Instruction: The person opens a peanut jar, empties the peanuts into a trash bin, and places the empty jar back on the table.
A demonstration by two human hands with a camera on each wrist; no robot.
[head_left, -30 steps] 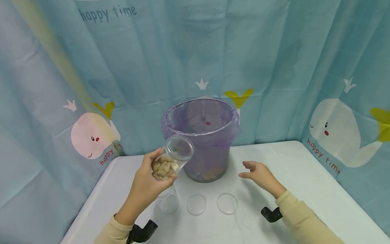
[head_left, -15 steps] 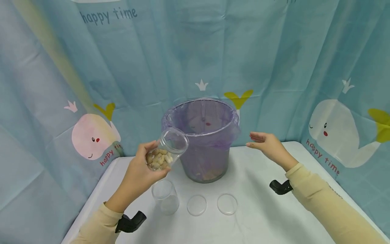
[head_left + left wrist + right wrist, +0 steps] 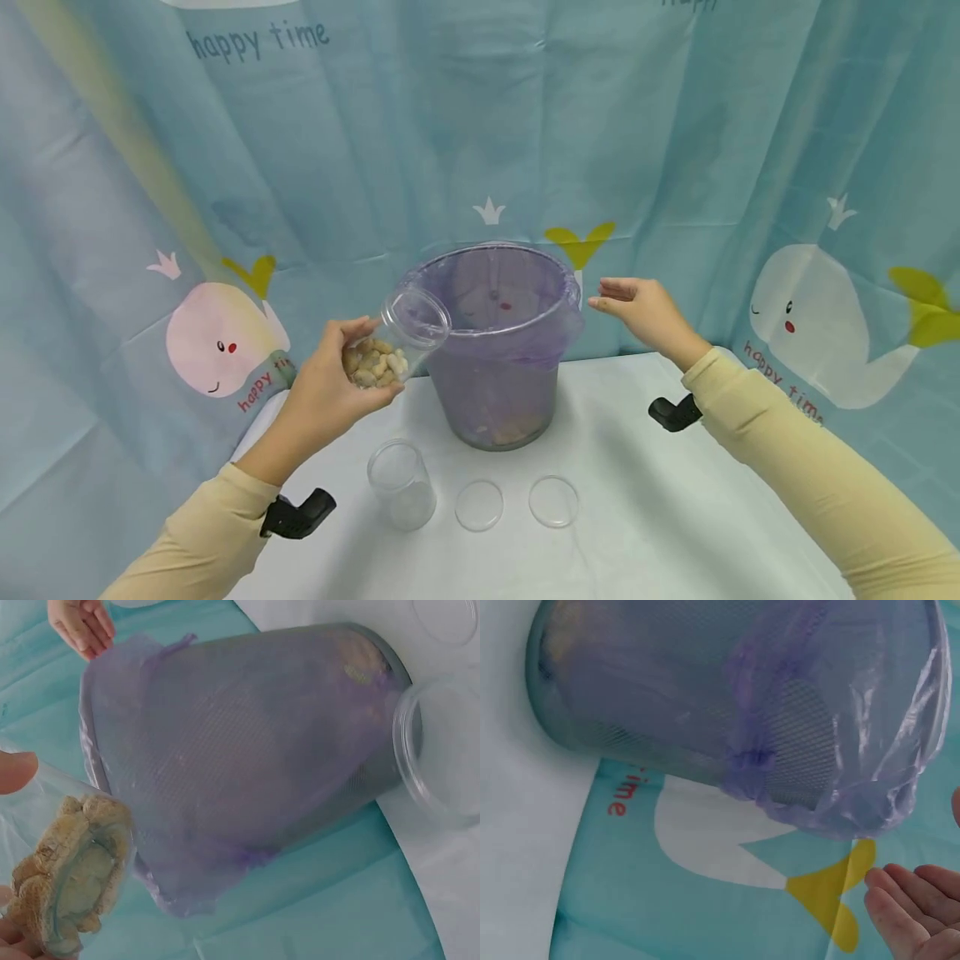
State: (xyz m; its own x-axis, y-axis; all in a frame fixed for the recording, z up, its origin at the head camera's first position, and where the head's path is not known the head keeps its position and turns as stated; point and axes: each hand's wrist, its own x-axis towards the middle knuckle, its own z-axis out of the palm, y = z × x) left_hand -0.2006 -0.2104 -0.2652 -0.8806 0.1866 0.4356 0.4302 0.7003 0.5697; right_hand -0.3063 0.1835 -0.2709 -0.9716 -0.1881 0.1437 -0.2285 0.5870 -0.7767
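My left hand grips a clear plastic jar around its lower part, tilted with the mouth toward the bin's left rim. Several peanuts in their shells lie at its bottom; they also show close up as peanuts in the left wrist view. A mesh bin lined with a purple bag stands just right of the jar. Beyond the bin's right rim, my right hand hovers with fingers extended and holds nothing. Some pale brownish stuff, blurred through the bag, lies in the bin's bottom.
On the white table, a second clear jar stands upright at the front left. Two clear round lids lie flat to its right. A blue printed curtain hangs behind and at both sides.
My left hand has carried the jar of peanuts up and slightly left, close to the bin's rim. My right hand has risen from near the table to the rim's height.
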